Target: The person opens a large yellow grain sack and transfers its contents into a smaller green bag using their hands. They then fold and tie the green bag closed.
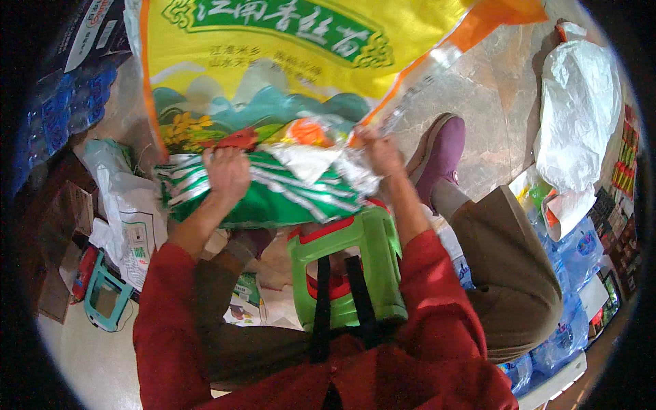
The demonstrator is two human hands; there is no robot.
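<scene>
A large yellow woven rice sack (287,66) with orange edges and a green printed panel spreads out before me. Its lower part is folded, showing a green and white striped section (266,205). My left hand (228,171) rests on the fold with its fingers bent over the upper edge; whether it grips is unclear. My right hand (379,154) is closed on the sack's orange side edge, beside crumpled clear plastic. Some orange and white material lies on the sack between the hands. Below the fold, a green and red plastic stool (348,277) stands between my legs.
At the left are shrink-wrapped blue bottles (61,113), a white printed bag (136,230) and a teal-framed object (105,302). Right of me, a white plastic bag (579,113) lies above wrapped water bottles (564,302). My purple shoe (443,148) is on the tiled floor (482,92).
</scene>
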